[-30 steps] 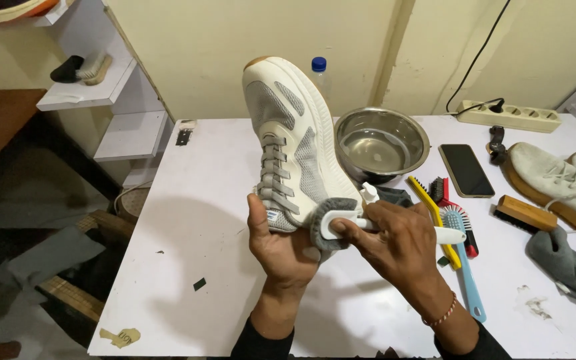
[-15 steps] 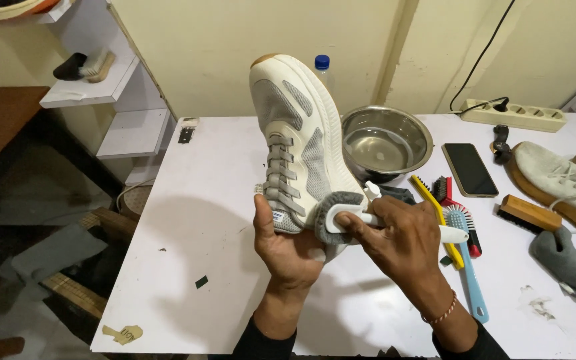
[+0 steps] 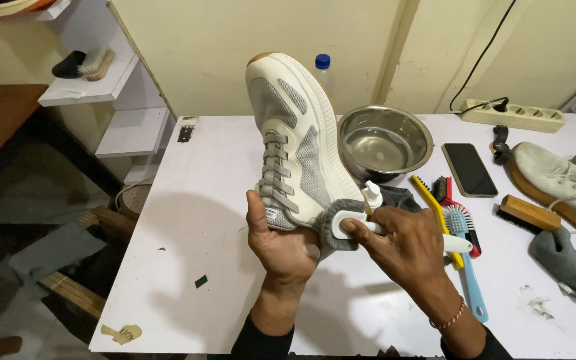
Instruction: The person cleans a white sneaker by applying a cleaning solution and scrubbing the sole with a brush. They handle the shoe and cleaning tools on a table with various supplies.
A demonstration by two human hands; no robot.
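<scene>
Since a second ago, white-and-grey mesh sneaker (image 3: 295, 140) tilted slightly left; grey-bristled white-handled brush (image 3: 341, 223) slid lower on its heel. Left hand (image 3: 280, 243) cups the heel from beneath, toe up above white table (image 3: 188, 267). Right hand (image 3: 408, 247) clasps brush handle. Shoe looks light, soft-walled; heel gives the firmest hold.

A white rectangular desk (image 3: 195, 200) stands against a pale yellow wall (image 3: 221, 47); white wall shelves (image 3: 111, 93) hang far left, above a dark cluttered floor (image 3: 28, 220).
</scene>
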